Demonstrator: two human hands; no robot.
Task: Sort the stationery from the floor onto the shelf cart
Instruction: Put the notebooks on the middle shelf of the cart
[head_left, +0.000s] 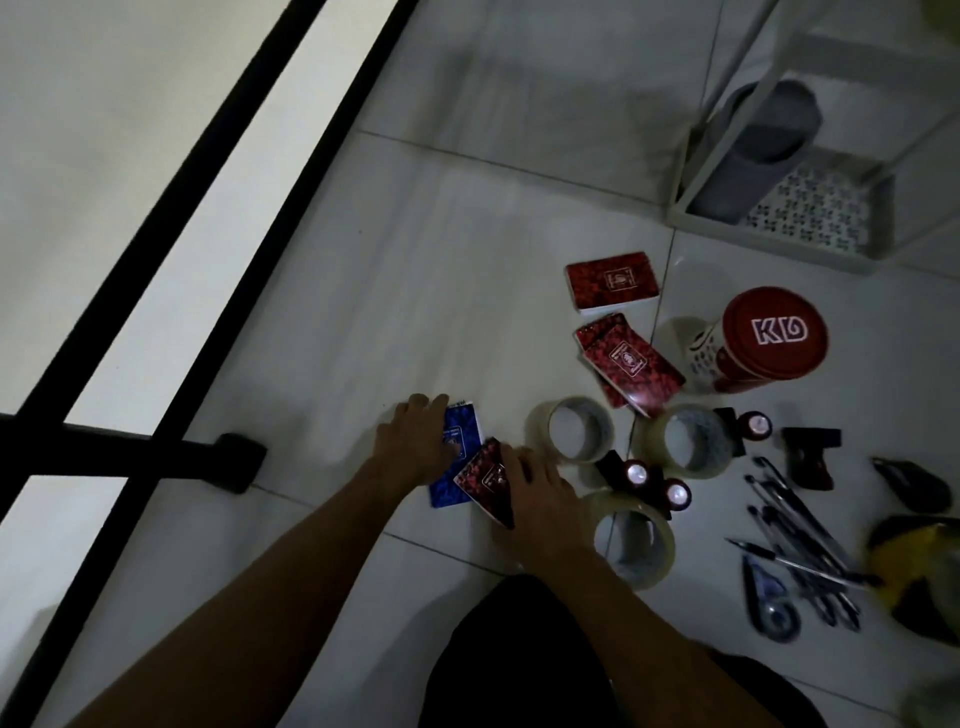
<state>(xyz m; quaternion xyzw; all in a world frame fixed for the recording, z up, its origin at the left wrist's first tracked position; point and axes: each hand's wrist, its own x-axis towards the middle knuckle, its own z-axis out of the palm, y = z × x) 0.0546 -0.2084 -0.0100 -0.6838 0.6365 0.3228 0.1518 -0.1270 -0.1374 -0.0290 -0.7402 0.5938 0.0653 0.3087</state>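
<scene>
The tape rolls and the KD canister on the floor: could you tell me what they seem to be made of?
The tape rolls look like clear glossy plastic film, pale and translucent around an open core. The KD canister has a smooth red lid, probably plastic or painted metal; the dim light leaves it open.

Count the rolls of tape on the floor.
3. One roll sits beside the right hand, another below the red tin, the third nearest the knee.

The red lid (775, 332) of a canister reads "KD".
</scene>
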